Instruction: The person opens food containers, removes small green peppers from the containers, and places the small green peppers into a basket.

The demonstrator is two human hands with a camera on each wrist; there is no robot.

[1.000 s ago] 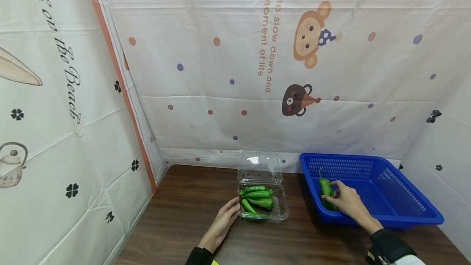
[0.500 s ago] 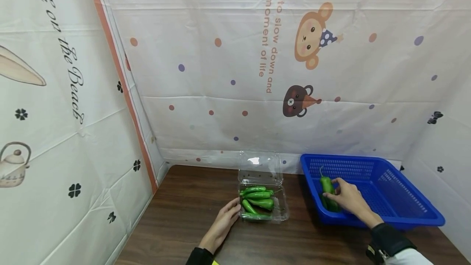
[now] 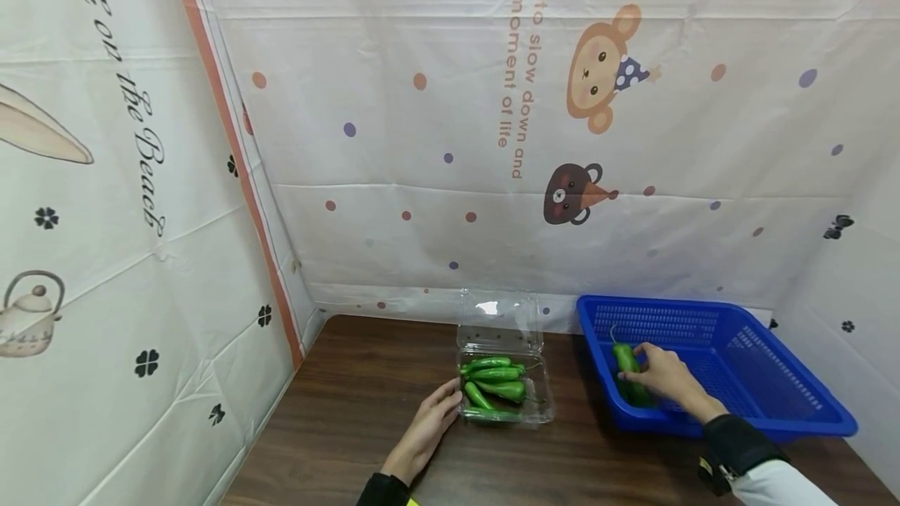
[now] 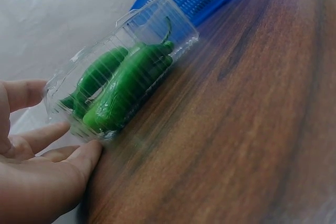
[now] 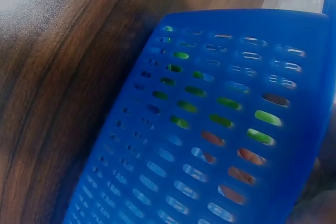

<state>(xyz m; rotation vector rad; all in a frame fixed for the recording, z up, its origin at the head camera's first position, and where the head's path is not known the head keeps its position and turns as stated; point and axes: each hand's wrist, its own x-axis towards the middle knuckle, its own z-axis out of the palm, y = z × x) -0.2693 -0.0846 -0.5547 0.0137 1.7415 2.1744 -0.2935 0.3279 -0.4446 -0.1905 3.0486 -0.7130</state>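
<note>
My right hand (image 3: 671, 381) reaches over the basket's near left part and pinches a green chili pepper (image 3: 623, 358) between thumb and fingers, its stem pointing up and away. More green shows right below that pepper. In the right wrist view, green and skin appear through the slots of the basket wall (image 5: 157, 169), which hides most of that hand. My left hand (image 3: 426, 424) lies at the left side of a clear plastic clamshell box (image 3: 540, 412), fingers fairly straight, fingertips and thumb touching its end in the left wrist view. Several green chili peppers (image 3: 495, 374) lie inside.
The blue slotted basket (image 3: 745, 365) stands at the table's right. The box's clear lid (image 3: 499, 326) is raised against the printed cloth (image 3: 394, 256) behind. Brown wooden table (image 3: 351, 389) surrounds the box. Cloth also hangs at left and right.
My right hand and the pepper shift only slightly inside the basket. My left hand stays at the box. The head view drifts a little.
</note>
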